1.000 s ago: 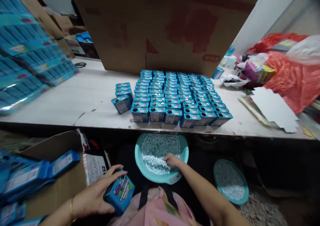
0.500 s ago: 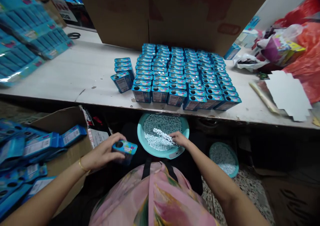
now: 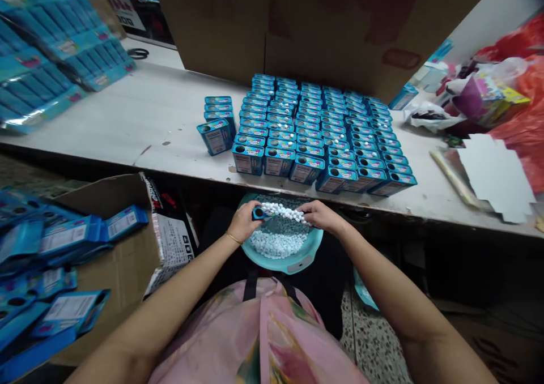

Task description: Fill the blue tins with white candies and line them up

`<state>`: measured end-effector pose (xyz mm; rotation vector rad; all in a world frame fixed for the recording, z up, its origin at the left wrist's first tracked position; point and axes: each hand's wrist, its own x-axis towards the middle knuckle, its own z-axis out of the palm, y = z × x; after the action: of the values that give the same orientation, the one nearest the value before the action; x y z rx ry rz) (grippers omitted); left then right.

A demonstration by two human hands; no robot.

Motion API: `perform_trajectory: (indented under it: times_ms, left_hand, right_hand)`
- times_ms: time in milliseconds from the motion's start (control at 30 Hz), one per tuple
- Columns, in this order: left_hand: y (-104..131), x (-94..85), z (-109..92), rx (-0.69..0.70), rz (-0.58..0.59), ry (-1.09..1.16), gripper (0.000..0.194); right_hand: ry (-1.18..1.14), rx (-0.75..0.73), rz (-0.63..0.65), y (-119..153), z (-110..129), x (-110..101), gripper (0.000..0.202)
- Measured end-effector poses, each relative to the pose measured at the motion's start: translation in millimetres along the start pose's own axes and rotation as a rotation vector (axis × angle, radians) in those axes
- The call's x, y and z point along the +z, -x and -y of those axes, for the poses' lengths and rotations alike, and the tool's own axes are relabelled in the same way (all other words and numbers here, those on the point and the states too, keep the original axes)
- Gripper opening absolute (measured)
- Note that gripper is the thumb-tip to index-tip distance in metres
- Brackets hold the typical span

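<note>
My left hand (image 3: pixel 242 223) grips a small blue box (image 3: pixel 258 213) with a dark round hole at one end, over the left side of the turquoise basin (image 3: pixel 312 248). My right hand (image 3: pixel 321 215) is closed on the right end of a narrow scoop, mostly hidden under a long heap of white pellets (image 3: pixel 283 210). The heap's left end meets the box; whether pellets enter the hole I cannot tell. Loose white pellets (image 3: pixel 276 243) fill the basin below.
Rows of upright blue boxes (image 3: pixel 297 129) stand on the white table (image 3: pixel 170 112), before a large cardboard sheet (image 3: pixel 323 27). An open carton (image 3: pixel 123 259) with blue boxes is at left. Scissors (image 3: pixel 138 53) lie at back left; plastic bags (image 3: pixel 522 95) at right. Another turquoise basin (image 3: pixel 365 293) sits on the floor.
My left hand has brought the blue box rightward and up over the basin. The right hand has raised the pellet-heaped scoop out of the basin to the box.
</note>
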<state>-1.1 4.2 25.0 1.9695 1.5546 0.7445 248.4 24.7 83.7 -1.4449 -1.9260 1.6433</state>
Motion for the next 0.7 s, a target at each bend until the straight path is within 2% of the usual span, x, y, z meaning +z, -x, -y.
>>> perform_trajectory:
  times_ms: [100,200,333,533,700]
  left_hand:
    - [-1.3,12.1,0.6,-0.019,0.027,-0.034,0.039]
    - [-0.2,20.2,2.6,-0.02,0.054,-0.069,0.038]
    - [1.5,27.7,6.2,-0.016,0.069,-0.105,0.037]
    - [2.5,32.9,14.7,-0.048,0.086,-0.117,0.039]
    - [4.3,30.3,16.4,-0.032,0.067,-0.067,0.044]
  right_hand:
    - [0.228,-0.028,0.013,-7.4,10.8,-0.8,0.036]
    - [0.488,-0.084,-0.027,-13.9,22.6,-0.7,0.035]
    - [0.769,-0.079,-0.061,-22.9,41.1,4.9,0.029]
    - [0.906,-0.045,-0.068,-31.5,64.9,16.3,0.019]
    - [0.86,-0.041,-0.069,-25.4,64.6,17.0,0.02]
